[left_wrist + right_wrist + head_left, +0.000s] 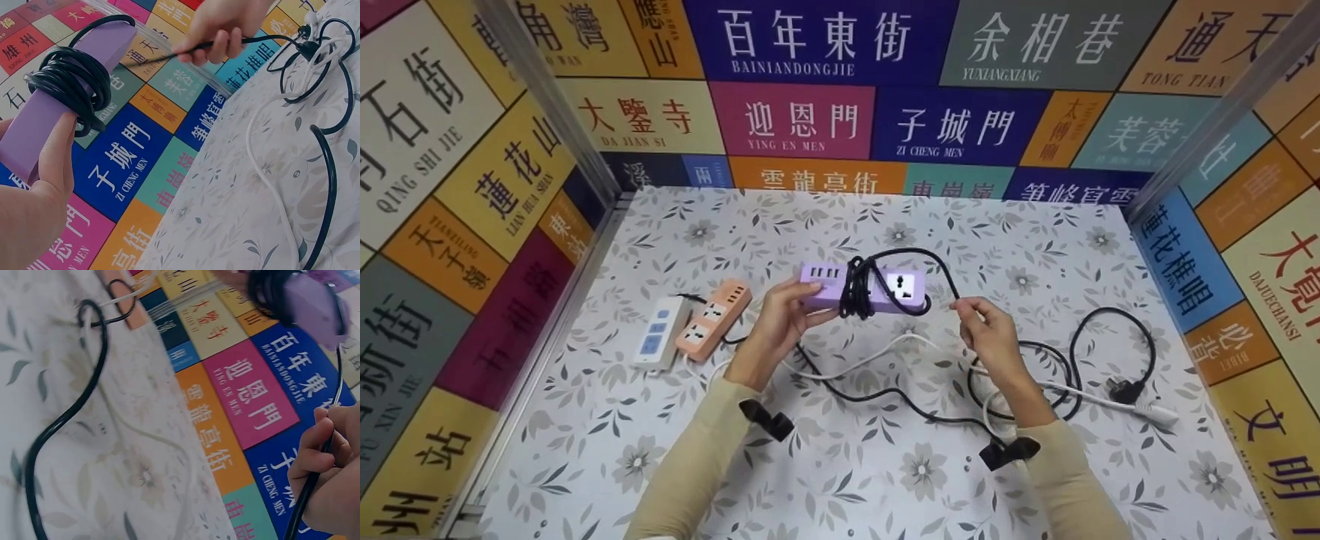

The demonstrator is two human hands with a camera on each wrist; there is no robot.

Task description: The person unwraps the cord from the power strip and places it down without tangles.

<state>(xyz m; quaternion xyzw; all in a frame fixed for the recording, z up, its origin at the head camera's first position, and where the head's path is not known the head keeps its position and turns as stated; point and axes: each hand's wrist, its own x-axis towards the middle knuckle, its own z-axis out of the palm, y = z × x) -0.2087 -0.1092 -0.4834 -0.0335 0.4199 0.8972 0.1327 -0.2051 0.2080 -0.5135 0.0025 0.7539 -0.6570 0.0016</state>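
A purple power strip (829,283) is held up by my left hand (781,321), which grips its left end with the thumb on the socket face. Black cord (855,289) is wrapped in several turns around the strip's middle. From these turns a loop arcs over the right end to my right hand (988,334), whose fingers pinch the cord (306,495). In the left wrist view the cord runs taut through the right fingers (219,48). One socket and several USB ports show on the strip's face.
Left on the floral tabletop (607,420) lie a white power strip (661,334) and an orange power strip (714,320). Their black and white cords trail across the middle. At right are a black plug (1125,390) and a white plug (1156,412). Sign-printed walls surround the table.
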